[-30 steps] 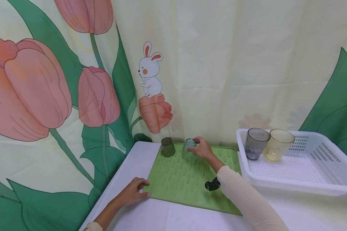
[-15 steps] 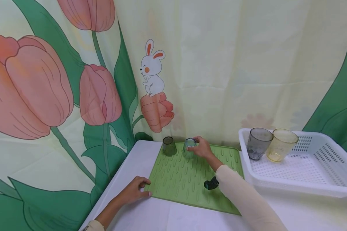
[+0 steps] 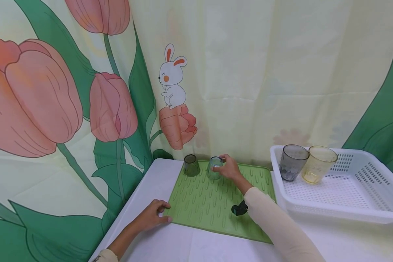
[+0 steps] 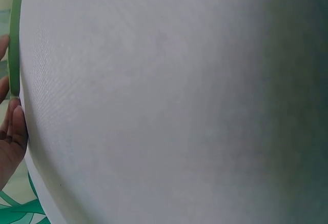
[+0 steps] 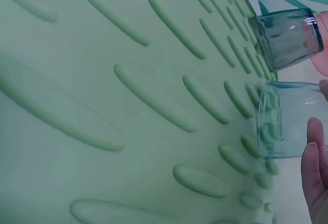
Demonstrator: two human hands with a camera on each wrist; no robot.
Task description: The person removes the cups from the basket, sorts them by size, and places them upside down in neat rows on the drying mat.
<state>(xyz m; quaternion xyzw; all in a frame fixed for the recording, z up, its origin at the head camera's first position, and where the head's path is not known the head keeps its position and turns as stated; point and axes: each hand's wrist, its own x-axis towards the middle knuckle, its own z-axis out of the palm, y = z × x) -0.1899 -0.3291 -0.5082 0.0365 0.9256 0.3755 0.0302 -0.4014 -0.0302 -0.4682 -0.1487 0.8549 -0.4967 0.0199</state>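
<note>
My right hand (image 3: pixel 230 168) grips a pale blue glass tumbler (image 3: pixel 213 172) upside down at the back of the green ridged mat (image 3: pixel 209 207). In the right wrist view, the fingers (image 5: pixel 315 147) lie along the tumbler's side, and its wide rim meets the mat. Left of it a grey tumbler (image 3: pixel 191 167) stands inverted, apart from the blue one. My left hand (image 3: pixel 150 216) rests at the mat's front left corner, thumb and fingers relaxed against its edge. In the left wrist view, the fingers (image 4: pixel 18 124) touch the mat's green rim.
A white perforated basket (image 3: pixel 334 209) sits to the right of the mat, with a grey tumbler (image 3: pixel 291 165) and a yellow tumbler (image 3: pixel 316 167) upright at its left end. A patterned curtain (image 3: pixel 235 91) hangs behind the white-covered table (image 3: pixel 183 243).
The head view has shifted slightly. Both hands keep their places, and the right one still holds the pale blue tumbler on the mat.
</note>
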